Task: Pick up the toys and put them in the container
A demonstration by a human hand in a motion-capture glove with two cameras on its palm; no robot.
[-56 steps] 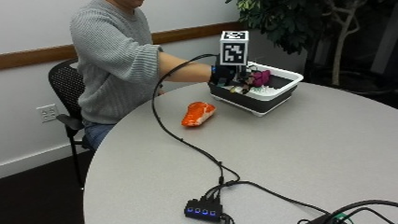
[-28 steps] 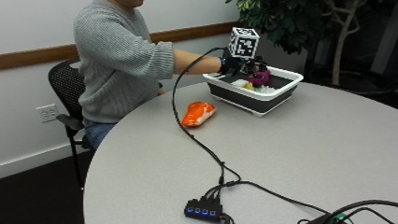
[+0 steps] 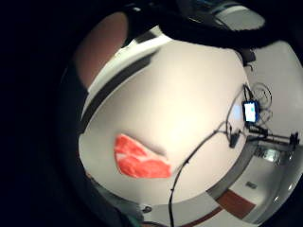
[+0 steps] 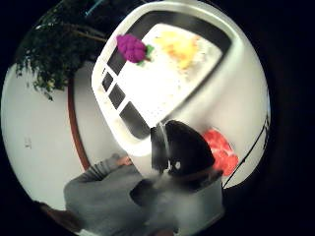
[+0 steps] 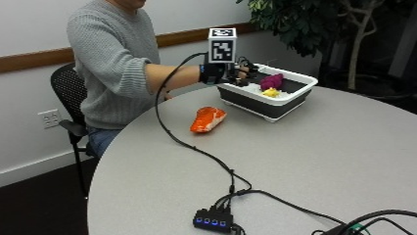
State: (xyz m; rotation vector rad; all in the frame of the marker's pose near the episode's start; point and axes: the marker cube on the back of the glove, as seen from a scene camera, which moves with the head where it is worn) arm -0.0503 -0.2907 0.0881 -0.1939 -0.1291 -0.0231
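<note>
The gloved right hand [image 5: 229, 74] hovers above the near rim of the container [image 5: 296, 96], a white tub with dark sides on the round tabletop [image 5: 326, 161]. Its fingers appear to hang loosely and nothing shows between them, so it reads as empty, though the fingertips are small in the outside view. Inside the container lie a purple grape toy [image 5: 271, 81] and a yellow toy [image 5: 269, 91], touching or nearly so. The thumb-side palm view shows the same pair on the pale floor of the container.

One toy is not yet in: an orange-red toy [image 5: 208, 119], marbled like a cut of meat or fish, lies flat on the tabletop near the container, on the side toward the person. The little-finger-side palm view looks down on it from well above.

The likely next step is a reach away from the container to this toy. Risks, as I judge them:
- The toy is low and flat, so fingers may slide over it and push it along the tabletop away from the container.
- The cable [image 5: 171, 129] trailing from the hand runs just beside the toy; a sweep of the arm could drag the cable across it.
- The wrist could catch the rim and shift the container.
</note>
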